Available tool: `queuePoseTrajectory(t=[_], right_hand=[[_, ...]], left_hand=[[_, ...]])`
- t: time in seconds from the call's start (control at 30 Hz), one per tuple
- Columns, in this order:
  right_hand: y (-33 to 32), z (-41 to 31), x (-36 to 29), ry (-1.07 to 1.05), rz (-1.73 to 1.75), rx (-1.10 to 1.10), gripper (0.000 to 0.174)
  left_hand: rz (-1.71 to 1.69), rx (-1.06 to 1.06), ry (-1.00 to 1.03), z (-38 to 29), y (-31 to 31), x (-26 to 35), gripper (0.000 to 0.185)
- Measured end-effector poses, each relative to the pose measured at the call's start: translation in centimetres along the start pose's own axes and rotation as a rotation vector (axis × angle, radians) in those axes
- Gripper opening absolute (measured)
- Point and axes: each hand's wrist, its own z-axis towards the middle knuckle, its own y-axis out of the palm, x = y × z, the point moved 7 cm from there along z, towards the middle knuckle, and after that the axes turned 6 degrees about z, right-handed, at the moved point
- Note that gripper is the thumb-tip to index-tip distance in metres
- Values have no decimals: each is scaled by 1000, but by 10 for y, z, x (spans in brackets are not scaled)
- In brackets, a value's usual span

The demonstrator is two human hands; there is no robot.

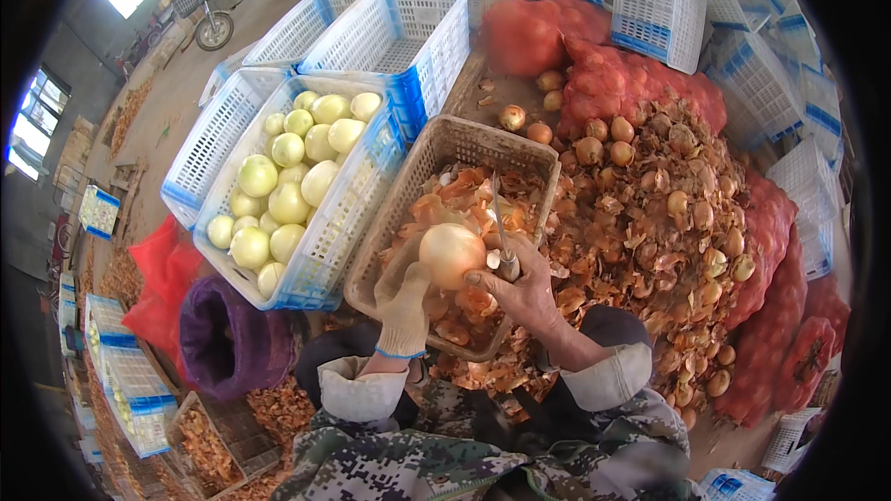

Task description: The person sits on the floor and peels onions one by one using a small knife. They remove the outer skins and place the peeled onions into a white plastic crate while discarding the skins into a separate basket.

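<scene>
A large onion (452, 255) with pale golden skin sits in my left hand (404, 303), which wears a light knit glove with a blue cuff edge. My bare right hand (518, 285) grips a knife (499, 212) by its handle, blade pointing up and away, while the thumb rests by the onion's side. Below both hands stands a dirty brown plastic crate (369, 264) holding loose onion skins (445, 205). To the left, peeled onions (287, 202) fill a white and blue crate (334, 250). A heap of unpeeled onions and skins (640, 223) lies to the right.
White and blue crates (435, 49) stand beyond the peeled onions. Red mesh sacks of onions (640, 87) lie behind and right of the heap. An open purple sack (237, 337) and red netting (163, 278) are at the left. More crates (658, 7) are piled at the back right.
</scene>
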Motion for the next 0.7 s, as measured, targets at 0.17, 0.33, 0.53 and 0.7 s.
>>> queuePoseTrajectory(t=[0.17, 0.33, 0.53, 0.7], right_hand=[[4, -1, -11, -35, -82, 16, 48], [7, -4, -4, 27, -39, -59, 39], [-9, -9, 2, 229, 37, -265, 29], [-2, -21, -14, 131, 24, -599, 38]], left_hand=[[162, -151, -30, -1, 9, -12, 71], [185, -196, -120, 3, 14, -13, 75], [511, -111, -44, 7, -4, -10, 85], [823, -57, 128, 6, -11, -2, 91]])
